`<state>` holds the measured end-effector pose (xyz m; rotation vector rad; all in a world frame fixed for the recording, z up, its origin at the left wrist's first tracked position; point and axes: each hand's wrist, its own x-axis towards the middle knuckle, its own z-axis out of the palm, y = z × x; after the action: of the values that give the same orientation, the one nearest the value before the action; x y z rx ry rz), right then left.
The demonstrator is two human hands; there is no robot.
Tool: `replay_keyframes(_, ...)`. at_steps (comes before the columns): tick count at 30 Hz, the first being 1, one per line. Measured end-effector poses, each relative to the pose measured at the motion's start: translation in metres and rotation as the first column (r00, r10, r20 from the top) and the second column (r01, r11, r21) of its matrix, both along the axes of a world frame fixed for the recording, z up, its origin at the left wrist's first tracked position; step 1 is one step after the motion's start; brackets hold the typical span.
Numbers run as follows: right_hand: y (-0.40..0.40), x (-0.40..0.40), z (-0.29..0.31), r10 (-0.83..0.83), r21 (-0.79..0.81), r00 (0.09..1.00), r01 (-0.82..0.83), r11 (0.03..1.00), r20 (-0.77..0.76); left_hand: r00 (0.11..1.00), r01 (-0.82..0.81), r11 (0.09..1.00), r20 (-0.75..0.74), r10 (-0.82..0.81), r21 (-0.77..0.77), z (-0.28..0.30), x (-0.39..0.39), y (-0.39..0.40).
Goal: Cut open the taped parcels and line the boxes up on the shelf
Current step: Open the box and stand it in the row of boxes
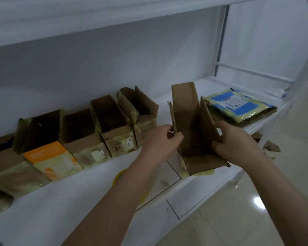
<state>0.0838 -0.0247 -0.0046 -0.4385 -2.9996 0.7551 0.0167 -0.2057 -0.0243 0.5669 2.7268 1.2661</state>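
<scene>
**Both hands on the opened box, right of the row**

The left hand (161,139) pinches the torn left flap of the opened box (194,132), fingers curled over its edge; the right hand (236,141) grips the right wall, thumb side inward. The box stands between them at the front of the white shelf (78,201), open top up, its long axis running away from the person toward the back wall. The row of opened boxes (89,132) lies to its left, a gap apart, so the left hand is the nearer to it; joining the line would likely mean sliding the box leftward beside the last one. One box in the row bears an orange label (46,151), others small white stickers; none is legible. Behind, to the right, flat yellow-and-blue parcels (238,103) lie stacked, their print too blurred to read.
</scene>
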Motion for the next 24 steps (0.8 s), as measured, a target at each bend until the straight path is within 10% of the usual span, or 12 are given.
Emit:
replay_keyframes(8,0.025,-0.080,-0.032,-0.016,0.008,1.000,0.016,1.000,0.023,0.959,-0.150,0.945,-0.275,0.068,-0.290,0.001,-0.062,0.005)
replay_keyframes(11,0.034,-0.119,-0.040,-0.016,-0.042,0.999,0.018,0.999,0.044,0.884,-0.284,0.831,-0.467,0.034,-0.477,0.001,-0.088,-0.012)
replay_keyframes(17,0.040,-0.203,-0.036,0.099,-0.314,0.993,-0.074,0.947,0.064,0.936,-0.311,0.549,-0.349,0.037,-0.776,-0.011,-0.123,-0.041)
replay_keyframes(24,0.027,-0.260,-0.033,0.174,-0.418,0.984,-0.149,0.896,0.024,0.929,-0.348,0.652,-0.341,0.144,-0.674,-0.018,-0.129,-0.043)
